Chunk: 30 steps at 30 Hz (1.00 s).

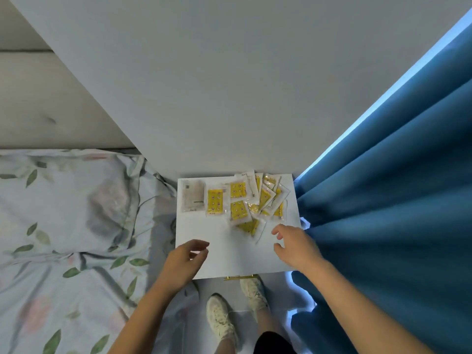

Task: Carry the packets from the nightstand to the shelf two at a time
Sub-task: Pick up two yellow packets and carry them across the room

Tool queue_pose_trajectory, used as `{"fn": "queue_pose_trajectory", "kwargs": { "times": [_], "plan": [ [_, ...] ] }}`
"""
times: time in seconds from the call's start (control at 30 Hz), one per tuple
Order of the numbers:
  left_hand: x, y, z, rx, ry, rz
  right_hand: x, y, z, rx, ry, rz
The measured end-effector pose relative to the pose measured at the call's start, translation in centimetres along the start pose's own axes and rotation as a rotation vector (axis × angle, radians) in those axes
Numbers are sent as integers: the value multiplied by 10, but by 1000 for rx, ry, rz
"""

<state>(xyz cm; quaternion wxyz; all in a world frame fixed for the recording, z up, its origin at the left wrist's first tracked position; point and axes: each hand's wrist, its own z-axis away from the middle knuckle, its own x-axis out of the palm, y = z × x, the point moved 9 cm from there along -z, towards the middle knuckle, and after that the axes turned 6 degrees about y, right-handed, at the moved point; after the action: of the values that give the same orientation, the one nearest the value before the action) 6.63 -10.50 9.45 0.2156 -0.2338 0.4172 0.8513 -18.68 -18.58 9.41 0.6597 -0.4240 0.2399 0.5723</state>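
Several clear packets with yellow inserts (240, 208) lie on the far half of the white nightstand (229, 256), most of them piled at the back right. One yellow packet (214, 201) lies alone left of the pile, and a pale packet (192, 196) lies at the far left. My left hand (185, 259) hovers over the near left part of the top, fingers loosely curled, holding nothing. My right hand (293, 247) hovers near the right edge just short of the pile, fingers spread and empty. No shelf is in view.
A bed with a leaf-print pillow (71, 200) and cover lies to the left of the nightstand. A blue curtain (396, 200) hangs close on the right. A plain wall rises behind. A brass drawer handle (240, 277) and my white shoes (222, 320) show below.
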Motion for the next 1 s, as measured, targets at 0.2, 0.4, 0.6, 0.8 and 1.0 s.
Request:
{"fn": "queue_pose_trajectory", "kwargs": {
  "times": [0.2,0.4,0.6,0.8,1.0],
  "plan": [
    [44,-45,-22,-81,37,198,73,16,-39,-22,-64,-23],
    [64,-75,-57,-143,125,323,105,-2,-103,-92,8,-66],
    [86,-92,-85,-203,149,375,112,-62,-186,-121,211,-177],
    [93,-95,-88,-204,142,320,141,-94,-237,140,202,17],
    [85,-99,-89,-205,165,257,144,-110,-244,102,203,17]
  ]
}}
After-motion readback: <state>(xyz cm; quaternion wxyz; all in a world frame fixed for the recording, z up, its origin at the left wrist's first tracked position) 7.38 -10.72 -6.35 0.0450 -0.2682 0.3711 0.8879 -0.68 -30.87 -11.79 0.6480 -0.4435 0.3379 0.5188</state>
